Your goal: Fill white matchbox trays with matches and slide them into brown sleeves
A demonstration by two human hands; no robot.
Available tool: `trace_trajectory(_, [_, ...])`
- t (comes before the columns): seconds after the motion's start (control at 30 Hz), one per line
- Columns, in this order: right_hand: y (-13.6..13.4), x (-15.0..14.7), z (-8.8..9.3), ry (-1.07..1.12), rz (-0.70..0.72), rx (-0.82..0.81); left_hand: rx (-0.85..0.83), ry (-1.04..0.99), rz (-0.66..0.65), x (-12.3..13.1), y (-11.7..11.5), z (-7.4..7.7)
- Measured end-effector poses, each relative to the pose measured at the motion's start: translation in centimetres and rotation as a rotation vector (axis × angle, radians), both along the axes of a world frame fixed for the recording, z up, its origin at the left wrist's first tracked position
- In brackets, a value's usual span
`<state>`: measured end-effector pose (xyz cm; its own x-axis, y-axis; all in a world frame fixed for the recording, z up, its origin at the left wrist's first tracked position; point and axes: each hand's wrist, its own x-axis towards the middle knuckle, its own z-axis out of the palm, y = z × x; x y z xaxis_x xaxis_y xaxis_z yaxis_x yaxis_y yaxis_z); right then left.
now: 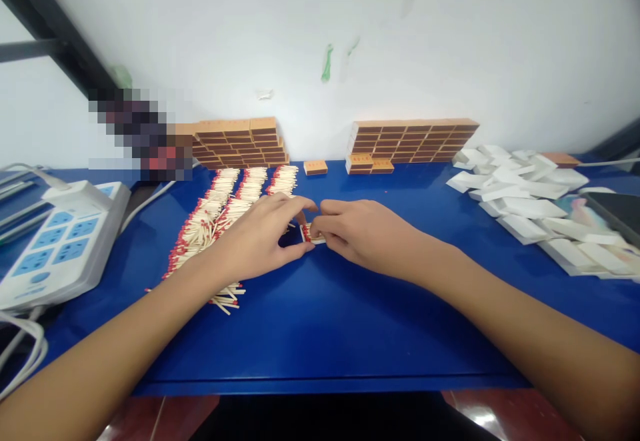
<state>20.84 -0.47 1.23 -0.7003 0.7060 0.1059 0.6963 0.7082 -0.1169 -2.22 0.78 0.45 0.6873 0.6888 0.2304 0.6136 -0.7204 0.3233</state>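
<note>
A small white matchbox tray [314, 241] with red-tipped matches [307, 231] in it lies on the blue table between my hands. My left hand [265, 234] is at its left end, thumb along the near side and fingers curved around the far side. From the right, my right hand [357, 231] reaches over the tray with curled fingers at the matches; its fingertips are partly hidden. Loose matches [220, 211] with red heads lie in long rows beside and behind my left hand. A single closed matchbox [315, 167] rests behind the tray.
Stacked matchboxes [240, 144] stand by the wall at left, with another stack [415, 141] at right. White empty trays [520, 191] are heaped on the right near a dark phone-like object [617, 211]. A power strip [65, 237] with cables sits at left. The table's front edge [330, 385] is near me.
</note>
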Motion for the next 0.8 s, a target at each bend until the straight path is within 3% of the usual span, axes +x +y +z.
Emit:
trace_trajectory(0.37, [0.0,0.2,-0.1,0.075,-0.063,-0.082,-0.005,-0.001,0.001,0.0,-0.2,0.0])
trace_trajectory(0.53, [0.6,0.6,-0.6,0.265,-0.055,0.028,0.023,0.007,0.003,-0.3,0.1,0.2])
trace_trajectory(0.67, [0.9,0.5,-0.9,0.506,-0.091,0.184,0.118,-0.035,0.094,-1.3,0.9,1.1])
trace_trajectory(0.8, [0.6,-0.7,-1.8,0.545,-0.045,0.102,0.183,-0.089,0.21,-2.1,1.5,2.2])
